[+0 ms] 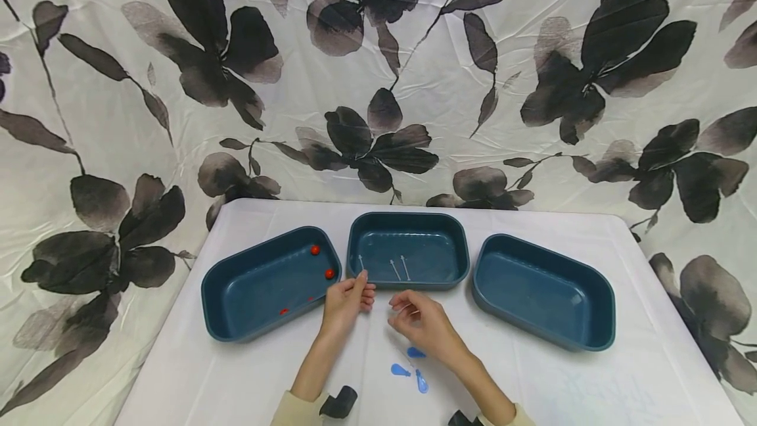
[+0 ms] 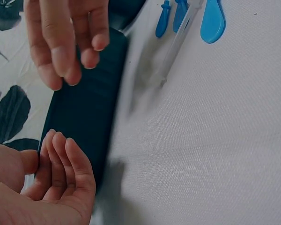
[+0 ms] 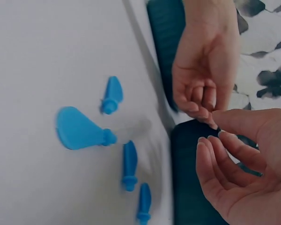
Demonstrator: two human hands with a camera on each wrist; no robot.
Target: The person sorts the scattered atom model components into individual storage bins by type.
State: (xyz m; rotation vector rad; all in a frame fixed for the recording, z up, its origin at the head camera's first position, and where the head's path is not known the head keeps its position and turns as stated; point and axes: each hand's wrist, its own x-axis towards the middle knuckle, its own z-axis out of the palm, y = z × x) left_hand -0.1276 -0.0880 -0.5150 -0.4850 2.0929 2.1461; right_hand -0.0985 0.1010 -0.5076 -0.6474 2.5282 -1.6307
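Note:
My left hand (image 1: 347,301) is at the front left corner of the middle tray (image 1: 408,283), its thumb tip over the rim. From that thumb tip a thin pale stick (image 1: 361,260) extends over the tray; its lower end is hidden. Two similar sticks (image 1: 399,270) lie inside the tray. To the right, just in front of the tray, my right hand (image 1: 428,327) hovers with loosely bent fingers and nothing visible in them. Below it on the cloth lie several blue paddle-shaped pieces (image 3: 79,129), and a blurred clear shaft (image 2: 175,51) is among them.
An angled left tray (image 1: 251,294) contains two small red balls (image 1: 322,261) and smaller red bits (image 1: 284,311). Another dark teal tray (image 1: 532,294) stands angled on the right. A flowered cloth (image 1: 378,71) hangs behind the white table (image 1: 532,380).

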